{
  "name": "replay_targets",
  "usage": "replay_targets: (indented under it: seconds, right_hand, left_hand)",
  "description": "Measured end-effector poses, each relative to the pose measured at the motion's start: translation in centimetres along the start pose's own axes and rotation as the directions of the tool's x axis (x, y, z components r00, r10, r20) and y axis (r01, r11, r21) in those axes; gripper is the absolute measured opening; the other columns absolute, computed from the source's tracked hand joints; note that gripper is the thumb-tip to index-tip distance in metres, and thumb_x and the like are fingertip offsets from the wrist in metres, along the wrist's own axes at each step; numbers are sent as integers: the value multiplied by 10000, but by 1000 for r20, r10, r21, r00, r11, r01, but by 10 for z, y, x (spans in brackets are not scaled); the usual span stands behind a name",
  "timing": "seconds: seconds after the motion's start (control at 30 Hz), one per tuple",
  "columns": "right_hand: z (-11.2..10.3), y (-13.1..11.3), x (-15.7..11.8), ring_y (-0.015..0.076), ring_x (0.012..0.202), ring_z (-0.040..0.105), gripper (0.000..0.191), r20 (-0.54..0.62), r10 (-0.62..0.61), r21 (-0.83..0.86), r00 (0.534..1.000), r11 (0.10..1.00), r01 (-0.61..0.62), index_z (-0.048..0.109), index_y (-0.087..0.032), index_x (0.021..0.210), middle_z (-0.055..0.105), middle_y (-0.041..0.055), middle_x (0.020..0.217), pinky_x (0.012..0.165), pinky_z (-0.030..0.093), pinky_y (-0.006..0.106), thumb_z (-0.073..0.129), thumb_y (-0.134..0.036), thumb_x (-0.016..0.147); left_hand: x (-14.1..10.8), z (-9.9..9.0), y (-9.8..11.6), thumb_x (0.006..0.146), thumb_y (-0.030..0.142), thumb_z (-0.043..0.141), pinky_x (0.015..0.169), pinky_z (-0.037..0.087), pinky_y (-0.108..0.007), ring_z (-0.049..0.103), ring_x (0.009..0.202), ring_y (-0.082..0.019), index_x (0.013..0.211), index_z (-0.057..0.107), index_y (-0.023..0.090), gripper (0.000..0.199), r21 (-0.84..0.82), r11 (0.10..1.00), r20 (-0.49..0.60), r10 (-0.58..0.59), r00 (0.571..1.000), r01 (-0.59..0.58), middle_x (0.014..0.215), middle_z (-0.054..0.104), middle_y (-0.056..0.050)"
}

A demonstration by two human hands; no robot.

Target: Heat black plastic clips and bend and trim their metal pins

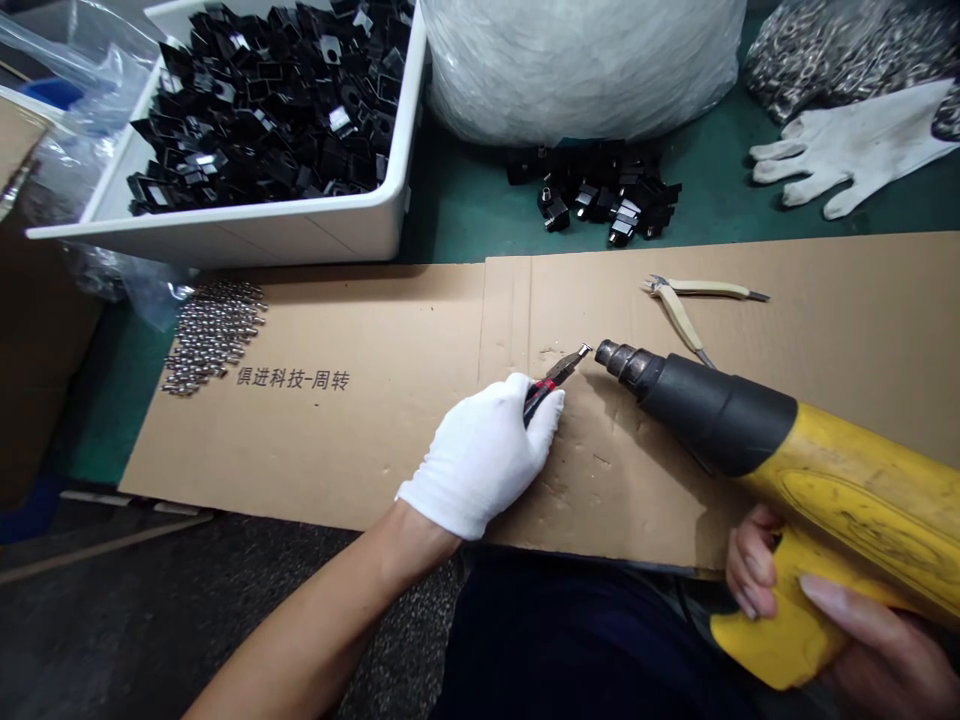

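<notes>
The red-and-black pliers (553,380) lie inside the grip of the left hand (480,460), which wears a white glove and is closed around the handles, the tips sticking out past thumb and forefinger. A small metal piece (585,350) sits at those tips, just beside the nozzle of the heat gun (855,480). The bare right hand (892,655) has its grip wrapped around the heat gun's yellow handle. The pliers point forward and to the right, their long axis slanting over the cardboard (375,450); the heat gun's long axis runs from the right edge, its nozzle aimed left and slightly forward, toward the metal piece. The left forearm reaches in from the near left, back of the hand up. The right hand is low at the near right, fingers curled around the handle's front, thumb across its side. Beyond the nozzle, cream-handled cutters (679,310) lie spread on the cardboard; farther back, black parts (622,195) rest on the green counter (465,200).
</notes>
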State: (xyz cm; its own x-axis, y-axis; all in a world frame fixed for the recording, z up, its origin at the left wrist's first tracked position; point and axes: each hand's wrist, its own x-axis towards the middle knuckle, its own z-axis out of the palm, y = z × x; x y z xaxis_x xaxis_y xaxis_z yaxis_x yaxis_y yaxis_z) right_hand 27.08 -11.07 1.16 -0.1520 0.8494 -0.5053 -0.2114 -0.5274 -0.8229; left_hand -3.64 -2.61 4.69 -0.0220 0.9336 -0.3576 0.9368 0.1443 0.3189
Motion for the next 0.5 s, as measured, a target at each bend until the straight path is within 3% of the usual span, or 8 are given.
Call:
replay_targets:
  seconds: [0.5]
  right_hand:
    - [-2, 0, 1, 250, 649, 539, 238, 52, 9, 15, 999, 1000, -10, 644, -279, 1128, 547, 98, 811, 566, 521, 391, 524, -391, 955]
  left_hand:
    - [-1, 2, 1, 1065, 533, 391, 753, 521, -379, 731, 827, -278, 1034, 623, 201, 406, 21, 1000, -6, 2, 1000, -1, 913, 748, -106]
